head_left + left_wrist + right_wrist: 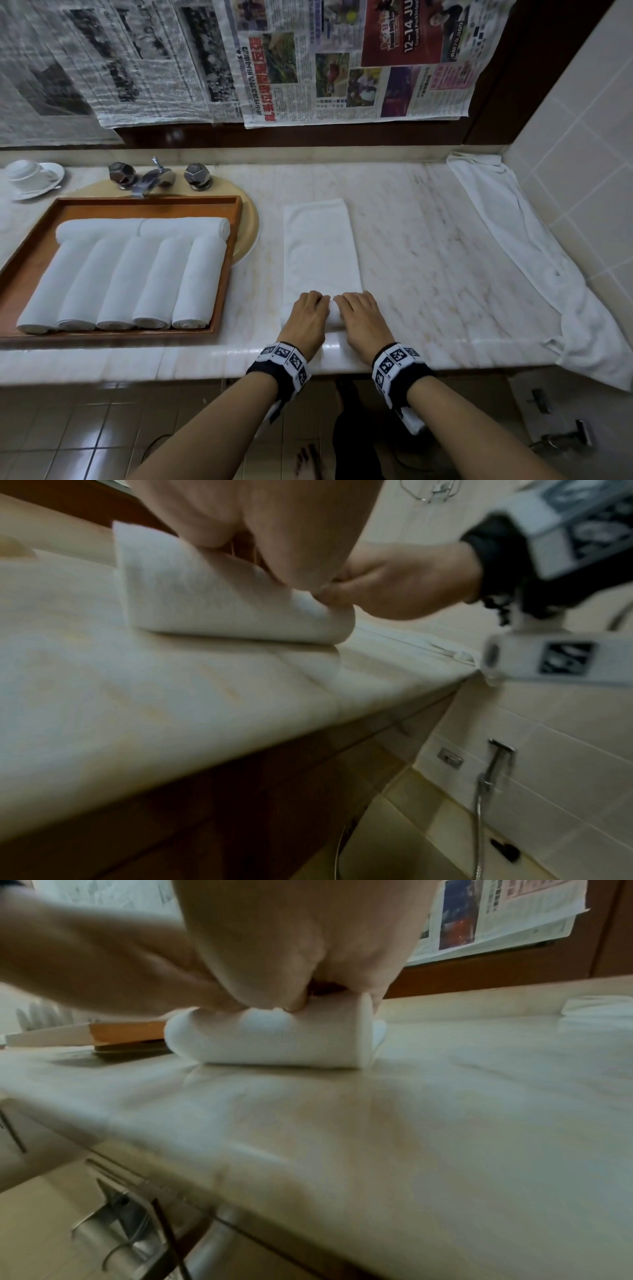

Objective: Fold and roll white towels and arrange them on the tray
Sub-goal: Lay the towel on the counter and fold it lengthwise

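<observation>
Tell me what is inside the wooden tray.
The wooden tray holds seven rolled white towels: five side by side, two end to end behind them. The tray floor under them is covered.

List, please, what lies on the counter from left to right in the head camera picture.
Cup on saucer → wooden tray of rolled towels → folded towel with left hand, then right hand, on its near end → loose white cloth.

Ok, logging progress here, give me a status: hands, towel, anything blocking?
Left hand and right hand both curled on the towel, near end rolled. Seven rolls on the tray. Path ahead clear.
</observation>
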The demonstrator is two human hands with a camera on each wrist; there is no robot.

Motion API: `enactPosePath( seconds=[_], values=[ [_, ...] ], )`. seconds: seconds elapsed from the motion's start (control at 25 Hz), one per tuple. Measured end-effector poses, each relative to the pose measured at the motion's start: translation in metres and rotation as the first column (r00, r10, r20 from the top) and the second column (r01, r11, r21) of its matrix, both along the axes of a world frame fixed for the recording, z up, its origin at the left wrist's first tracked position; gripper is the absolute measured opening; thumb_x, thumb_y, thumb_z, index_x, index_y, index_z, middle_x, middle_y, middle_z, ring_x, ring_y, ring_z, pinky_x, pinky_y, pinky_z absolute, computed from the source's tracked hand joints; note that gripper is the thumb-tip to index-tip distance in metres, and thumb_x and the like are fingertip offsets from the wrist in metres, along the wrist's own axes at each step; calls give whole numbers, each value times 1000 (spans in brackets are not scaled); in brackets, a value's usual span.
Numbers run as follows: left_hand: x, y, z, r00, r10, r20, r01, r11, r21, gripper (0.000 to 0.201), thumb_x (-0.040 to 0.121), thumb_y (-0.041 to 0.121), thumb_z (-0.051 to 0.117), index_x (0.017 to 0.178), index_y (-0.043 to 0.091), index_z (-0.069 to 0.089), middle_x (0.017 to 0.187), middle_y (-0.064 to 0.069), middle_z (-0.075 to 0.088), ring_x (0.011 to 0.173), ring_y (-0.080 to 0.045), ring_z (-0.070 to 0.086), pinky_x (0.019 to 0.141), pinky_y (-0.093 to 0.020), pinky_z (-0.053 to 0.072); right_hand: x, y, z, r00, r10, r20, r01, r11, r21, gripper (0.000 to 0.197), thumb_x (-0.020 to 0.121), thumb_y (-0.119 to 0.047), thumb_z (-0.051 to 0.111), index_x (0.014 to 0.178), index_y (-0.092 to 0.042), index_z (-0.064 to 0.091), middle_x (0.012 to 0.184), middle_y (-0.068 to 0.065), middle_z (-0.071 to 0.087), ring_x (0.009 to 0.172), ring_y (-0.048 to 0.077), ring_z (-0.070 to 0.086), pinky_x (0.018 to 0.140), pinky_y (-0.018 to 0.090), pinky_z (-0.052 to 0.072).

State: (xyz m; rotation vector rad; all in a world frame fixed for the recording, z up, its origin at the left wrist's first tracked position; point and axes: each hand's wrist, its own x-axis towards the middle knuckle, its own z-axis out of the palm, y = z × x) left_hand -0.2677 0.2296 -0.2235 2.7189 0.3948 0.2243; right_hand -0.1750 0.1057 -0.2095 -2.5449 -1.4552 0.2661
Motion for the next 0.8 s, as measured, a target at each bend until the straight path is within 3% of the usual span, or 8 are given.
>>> enactPosePath(
  seconds=[0.12, 0.24, 0.32, 0.4, 0.48, 0.56, 0.64, 0.8],
  values=[
    [-24, -16, -14, 989, -68, 133, 64, 997, 36, 53, 73, -5, 65, 125, 0, 53, 118, -15, 55, 106, -26, 44, 98, -33, 42, 8, 3, 4, 998, 46, -45, -48, 998, -30, 42, 81, 0, 43, 119, -10, 57, 113, 6, 57, 107, 27, 50, 102, 37, 35],
    [-30, -14, -18, 988, -73, 133, 73, 997, 4, 59, 66, -6, 57, 124, 1, 53, 119, -15, 53, 108, -27, 44, 98, -37, 45, -1, 3, 3, 999, -45, -23, 45, 999, -10, 36, 81, -2, 49, 115, -10, 58, 112, 6, 58, 105, 27, 52, 99, 34, 36],
    [-18, -7, -11, 997, -41, 63, 43, 998, -37, 56, 66, -7, 59, 122, 1, 56, 116, -14, 55, 106, -28, 49, 95, -37, 48, -11, -2, -6, 998, -48, 40, 45, 997, 65, 35, 83, -10, 45, 115, -6, 59, 110, 9, 60, 102, 27, 56, 99, 39, 39],
    [-5, 3, 3, 997, -56, -51, 53, 997, -59, 50, 76, -4, 54, 125, 5, 55, 120, -12, 53, 109, -28, 49, 98, -33, 40, -16, -9, -12, 998, 2, 63, -5, 999, 44, 47, 81, -11, 36, 124, -4, 54, 118, 9, 58, 109, 27, 54, 106, 44, 37],
    [5, 7, 8, 994, -58, -93, 54, 997, -48, 45, 83, 0, 48, 127, 7, 53, 124, -9, 50, 112, -26, 46, 99, -29, 34, -11, -7, -9, 999, 19, 38, -20, 999, 26, 54, 77, -7, 29, 124, -5, 54, 116, 8, 59, 108, 27, 56, 107, 42, 32],
    [1, 3, 11, 999, 5, -32, -6, 1000, -28, 39, 83, -3, 52, 121, 6, 58, 120, -10, 54, 109, -27, 49, 97, -30, 38, -3, 0, -3, 1000, 26, -8, -25, 999, 42, 49, 81, -6, 29, 121, -7, 56, 113, 7, 59, 104, 29, 57, 103, 37, 31],
    [-11, -6, 2, 992, 46, 117, -45, 999, -11, 35, 78, -6, 63, 112, 2, 62, 114, -13, 59, 104, -27, 52, 95, -31, 41, 3, 4, 8, 996, 58, -67, -58, 998, -5, 41, 90, -5, 37, 128, -10, 51, 120, 5, 55, 112, 27, 50, 102, 35, 29],
    [-29, -16, -15, 973, -52, 225, 41, 998, 53, 51, 67, -12, 71, 116, -3, 60, 113, -17, 60, 106, -27, 48, 101, -34, 36, 5, 4, 10, 991, 37, -128, -42, 999, -32, 37, 94, -7, 44, 130, -13, 48, 123, 4, 53, 114, 24, 47, 101, 32, 30]
  ],
)
